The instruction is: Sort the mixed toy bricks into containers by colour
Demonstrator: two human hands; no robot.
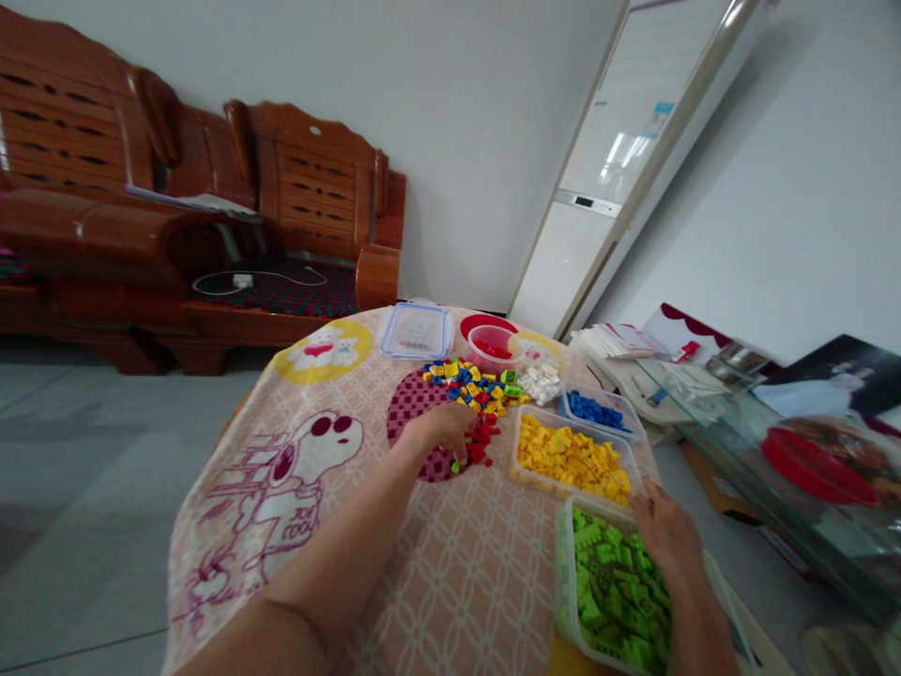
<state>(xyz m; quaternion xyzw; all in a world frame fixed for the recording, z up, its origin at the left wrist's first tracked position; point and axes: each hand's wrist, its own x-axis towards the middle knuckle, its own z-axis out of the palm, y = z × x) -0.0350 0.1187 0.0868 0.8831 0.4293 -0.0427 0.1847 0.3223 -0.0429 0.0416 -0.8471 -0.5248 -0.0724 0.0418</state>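
Note:
My left hand (443, 432) reaches down over the round table, its fingers curved beside a small pile of red bricks (482, 437) and a green piece (456, 467); whether it grips anything is hidden. Just behind it lies a pile of mixed coloured bricks (475, 385). My right hand (662, 521) is at the right edge of the box of yellow bricks (573, 455), above the box of green bricks (619, 587). Its fingertips are near the yellow box's corner, and whether they hold something is unclear.
Blue bricks (597, 410) lie in a clear box, white bricks (540, 383) in a heap, red bricks in a round tub (491, 347). A clear lid (418, 330) lies at the table's back. A glass-topped stand (746, 441) is on the right, wooden seats (310, 188) behind left.

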